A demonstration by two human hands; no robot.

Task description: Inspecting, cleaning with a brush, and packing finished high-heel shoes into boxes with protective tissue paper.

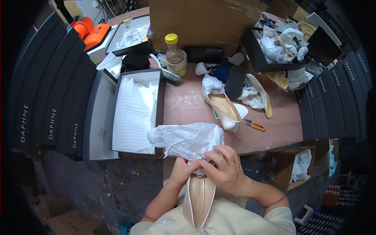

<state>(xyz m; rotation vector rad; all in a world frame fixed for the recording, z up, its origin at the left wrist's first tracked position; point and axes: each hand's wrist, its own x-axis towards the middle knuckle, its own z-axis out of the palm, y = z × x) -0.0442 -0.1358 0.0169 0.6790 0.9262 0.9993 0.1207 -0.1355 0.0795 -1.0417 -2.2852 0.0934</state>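
pale yellow shirt (250, 217), short sleeves, light round buttons (214, 232) down front. white looping embroidery (165, 224) on wearer's left chest. right sleeve (282, 216) loose, hemmed, ends around elbow; left sleeve (138, 228) same colour, partly cut off by frame edge. forearms bare. right hand (226, 169) bare, thin gold-toned ring (232, 163) on one finger. left hand (180, 172) bare too.

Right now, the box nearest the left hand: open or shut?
Open: no lid covers the box, and the white paper inside shows plainly from above.
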